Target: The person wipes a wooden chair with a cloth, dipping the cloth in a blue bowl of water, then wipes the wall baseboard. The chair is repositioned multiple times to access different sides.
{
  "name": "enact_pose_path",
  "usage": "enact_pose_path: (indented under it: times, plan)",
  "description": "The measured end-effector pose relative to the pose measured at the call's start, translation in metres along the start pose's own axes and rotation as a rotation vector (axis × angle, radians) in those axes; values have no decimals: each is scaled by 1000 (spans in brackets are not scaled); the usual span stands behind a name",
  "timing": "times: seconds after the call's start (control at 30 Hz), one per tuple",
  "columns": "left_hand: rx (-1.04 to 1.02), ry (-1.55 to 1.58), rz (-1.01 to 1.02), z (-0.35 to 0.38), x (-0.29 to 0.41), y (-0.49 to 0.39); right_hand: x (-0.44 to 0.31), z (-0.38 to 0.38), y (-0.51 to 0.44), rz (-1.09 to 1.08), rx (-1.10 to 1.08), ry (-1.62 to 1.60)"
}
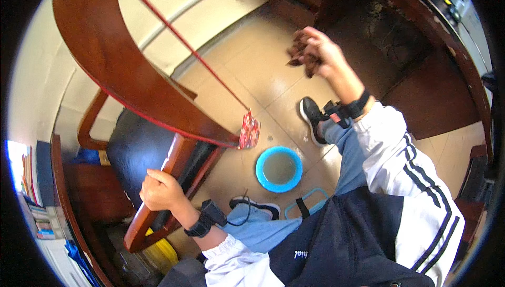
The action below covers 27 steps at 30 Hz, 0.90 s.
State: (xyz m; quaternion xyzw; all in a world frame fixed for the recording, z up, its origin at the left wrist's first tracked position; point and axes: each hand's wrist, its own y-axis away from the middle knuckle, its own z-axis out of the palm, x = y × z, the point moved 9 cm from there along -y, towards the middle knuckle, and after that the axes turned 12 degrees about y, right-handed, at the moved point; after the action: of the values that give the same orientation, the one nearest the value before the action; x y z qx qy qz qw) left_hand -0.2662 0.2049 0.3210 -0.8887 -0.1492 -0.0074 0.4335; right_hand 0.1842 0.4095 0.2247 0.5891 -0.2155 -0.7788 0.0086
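Observation:
My left hand [161, 192] is closed around the wooden armrest [175, 155] of a chair with a black padded seat [138, 149]. Raised over the floor, my right hand [325, 52] grips a crumpled dark brown cloth [303, 48], slightly blurred. Between my feet stands a round blue basin [259, 170] with cloudy water [278, 168] inside. A curved brown wooden panel [114, 50], edged in red, rises from the chair side. At its end sits a floral-patterned piece of fabric [249, 131], where a taut red cord [189, 46] meets it.
Dark wooden desk panels [430, 94] stand to the right, with cables and small items on the desktop above. A cream wall [205, 15] carries a conduit and a box. Shelved books [29, 176] are at far left. A yellow object [163, 249] lies under the chair.

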Motion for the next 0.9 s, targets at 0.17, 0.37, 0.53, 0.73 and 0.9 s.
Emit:
enact_pose_path:
  times: [0.17,0.37,0.53,0.73,0.9]
  plan:
    - [10,-72,-126,-15,21,5,15,23,-9,123,-207,-114]
    - [30,-45,-95,-21,39,5,39,36,-20,168,-270,-52]
    - [26,7,-36,-25,51,-1,37,56,-9,96,-394,9]
    - [11,28,-18,-25,59,-1,38,47,-4,159,-325,89]
    - [-37,62,-69,-27,55,-3,20,61,8,98,-453,-57]
